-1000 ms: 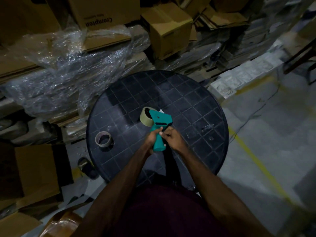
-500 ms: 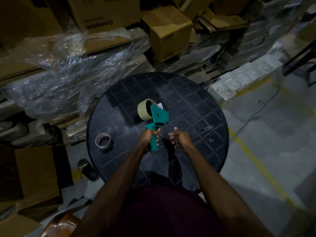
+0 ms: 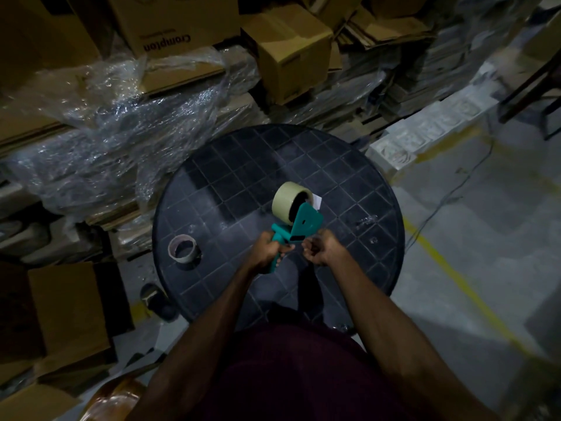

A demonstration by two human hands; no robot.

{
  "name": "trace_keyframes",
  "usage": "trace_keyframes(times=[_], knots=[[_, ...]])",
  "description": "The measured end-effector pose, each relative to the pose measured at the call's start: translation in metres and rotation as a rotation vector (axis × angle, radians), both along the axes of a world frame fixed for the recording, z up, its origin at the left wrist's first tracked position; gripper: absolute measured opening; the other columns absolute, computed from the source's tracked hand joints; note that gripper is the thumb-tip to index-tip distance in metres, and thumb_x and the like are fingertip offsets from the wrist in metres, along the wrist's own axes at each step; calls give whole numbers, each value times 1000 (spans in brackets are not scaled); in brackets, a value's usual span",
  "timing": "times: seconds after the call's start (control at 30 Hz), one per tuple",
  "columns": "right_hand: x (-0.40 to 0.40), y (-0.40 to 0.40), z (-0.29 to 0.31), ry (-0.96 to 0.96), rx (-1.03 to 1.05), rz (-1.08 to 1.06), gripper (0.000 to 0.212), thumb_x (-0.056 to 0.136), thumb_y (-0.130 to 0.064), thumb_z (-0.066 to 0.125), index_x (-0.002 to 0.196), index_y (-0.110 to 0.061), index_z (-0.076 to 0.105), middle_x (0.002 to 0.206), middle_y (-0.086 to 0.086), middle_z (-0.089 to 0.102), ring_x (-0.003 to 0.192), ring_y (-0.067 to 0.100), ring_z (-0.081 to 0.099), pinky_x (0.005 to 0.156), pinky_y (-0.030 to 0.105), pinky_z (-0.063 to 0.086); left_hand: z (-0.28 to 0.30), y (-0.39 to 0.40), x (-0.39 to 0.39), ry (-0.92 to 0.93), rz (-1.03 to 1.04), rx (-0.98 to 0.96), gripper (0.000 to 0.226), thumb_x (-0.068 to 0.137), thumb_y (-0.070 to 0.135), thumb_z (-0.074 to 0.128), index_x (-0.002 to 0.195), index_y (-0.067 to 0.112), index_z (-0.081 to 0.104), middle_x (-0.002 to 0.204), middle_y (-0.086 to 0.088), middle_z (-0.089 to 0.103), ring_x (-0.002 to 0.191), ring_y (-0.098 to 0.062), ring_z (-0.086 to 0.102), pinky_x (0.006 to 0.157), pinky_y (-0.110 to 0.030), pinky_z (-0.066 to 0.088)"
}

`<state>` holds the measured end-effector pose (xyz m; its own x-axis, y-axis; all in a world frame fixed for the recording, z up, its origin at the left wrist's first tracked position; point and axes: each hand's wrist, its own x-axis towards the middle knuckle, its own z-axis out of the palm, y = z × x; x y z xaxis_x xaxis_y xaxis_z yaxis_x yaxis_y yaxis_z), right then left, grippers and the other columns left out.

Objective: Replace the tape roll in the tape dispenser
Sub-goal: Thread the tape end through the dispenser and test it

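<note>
Gripping the teal tape dispenser (image 3: 299, 227) handle in my left hand (image 3: 268, 250) above the round table (image 3: 243, 165), my right hand (image 3: 323, 249) loosely curled beside it, I judged the fresh tape roll (image 3: 288, 200) already seated, the spent core (image 3: 183, 249) lying left of the dispenser, only threading apparently remaining.

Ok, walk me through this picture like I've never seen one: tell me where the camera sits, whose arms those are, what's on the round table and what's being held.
There is no machine here. The camera is worn on a person's head and looks down, so the two arms are the wearer's own. The left hand grips the handle of a teal tape dispenser, which carries a full beige tape roll. The right hand is loosely curled just beside the dispenser; whether it pinches a tape end is too dark to tell. Below them is a dark round table with a grid pattern. On its left side lies an almost empty tape roll. Cardboard boxes and plastic wrap are piled behind.
</note>
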<state>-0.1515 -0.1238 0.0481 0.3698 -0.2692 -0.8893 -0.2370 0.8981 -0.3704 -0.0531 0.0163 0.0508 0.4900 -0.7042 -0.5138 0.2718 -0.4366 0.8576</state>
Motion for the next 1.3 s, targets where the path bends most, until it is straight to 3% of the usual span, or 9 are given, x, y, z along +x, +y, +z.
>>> trace_keyframes(times=[0.17,0.27,0.37,0.53,0.63,0.73,0.83,1.07,1.3], knots=[[-3,-3,-12,95,-205,71,25,95,-8,38,73,-12,50,40,-1,49,31,8,43,33,14,31,2,3,-2,-18,-42,-27,10,80,10,70,88,5,66,64,-12,56,49,-19,49,48,-28,41],[-4,-6,-15,162,-354,41,17,89,-1,44,83,-3,59,55,8,56,40,14,48,36,20,36,-1,4,-4,-6,-27,-9,22,76,11,72,90,-3,65,61,-13,54,46,-20,47,47,-28,40],[-6,-9,-17,220,-475,25,19,85,4,45,77,1,62,55,13,59,41,18,51,37,22,39,-3,5,-5,12,-25,0,30,73,14,74,94,-5,65,59,-13,53,46,-21,46,46,-28,40],[-2,-16,-16,316,-652,9,20,84,3,46,77,3,65,59,14,62,40,18,54,34,21,39,4,3,-1,33,-20,22,24,74,11,72,92,-4,66,56,-11,52,44,-20,44,45,-29,38],[-3,-25,-16,395,-776,-4,15,85,3,54,76,1,66,67,13,66,53,22,63,43,29,53,7,5,8,14,-38,39,15,75,6,69,87,-3,67,57,-12,51,44,-20,44,46,-29,36],[-8,-34,-20,421,-786,-19,3,80,-2,72,80,0,70,76,13,72,58,17,67,56,31,59,9,13,15,18,-93,14,10,76,8,69,86,4,67,64,-14,50,48,-19,45,46,-27,38],[-8,-31,-16,434,-841,-4,10,77,-8,78,82,-1,72,76,11,72,65,18,70,59,29,60,12,19,17,56,-130,-3,9,80,6,67,88,7,66,63,-11,48,46,-16,42,45,-23,36],[-2,-37,-13,223,-620,-43,14,77,-14,78,70,-4,71,61,10,68,48,16,56,40,24,40,12,26,28,254,-32,-55,18,83,-3,60,75,12,63,55,-4,45,43,-15,42,44,-23,38],[9,-39,3,95,-669,63,16,87,-19,68,89,-3,67,67,17,71,46,19,58,42,25,45,1,44,25,548,116,-120,23,84,6,51,63,15,47,50,-2,39,40,-16,38,46,-26,35]])
